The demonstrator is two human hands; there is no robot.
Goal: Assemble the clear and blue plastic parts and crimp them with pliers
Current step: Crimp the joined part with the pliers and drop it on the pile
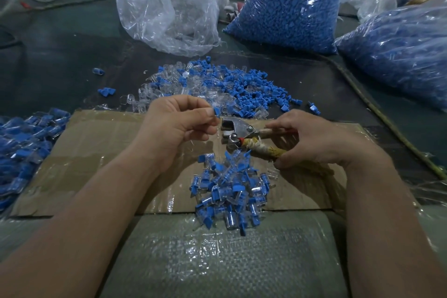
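My left hand (180,126) pinches a blue-and-clear piece (216,112) beside the pliers (244,134), whose handles my right hand (312,139) grips. A small finished pile (232,191) lies below; the big loose heap (217,87) beyond suggests much remains.

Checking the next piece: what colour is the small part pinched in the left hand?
Blue; the head view shows the part pinched by the left hand.

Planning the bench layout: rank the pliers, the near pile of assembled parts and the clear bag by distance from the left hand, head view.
1. Pliers, just right of the left hand.
2. Assembled pile, toward the person, on cardboard.
3. Clear bag, far back.
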